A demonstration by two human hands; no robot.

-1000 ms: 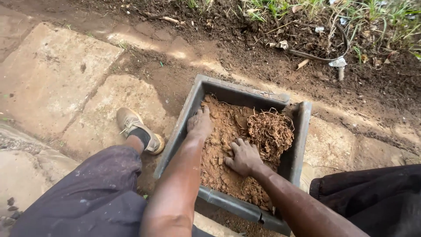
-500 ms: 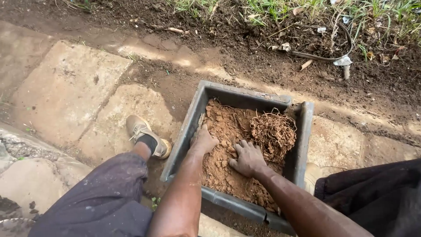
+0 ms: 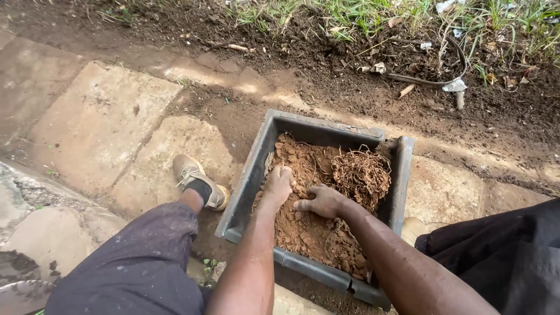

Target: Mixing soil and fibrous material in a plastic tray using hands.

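Soil [image 3: 303, 233], brown and lumpy, is being worked by both hands inside a grey tub [image 3: 248, 186] set between the knees. The left hand [image 3: 279, 182] is curled into the dirt, and the right hand [image 3: 322, 201] is laid flat and open on it. Lumps look to be getting broken up; more pressing and crumbling seems needed next. A tangle of roots [image 3: 361, 175] is heaped at the far right corner. Tub walls are close on all sides. Stone slabs [image 3: 99, 122] are spread out wide on the left, past a shoe [image 3: 195, 175].
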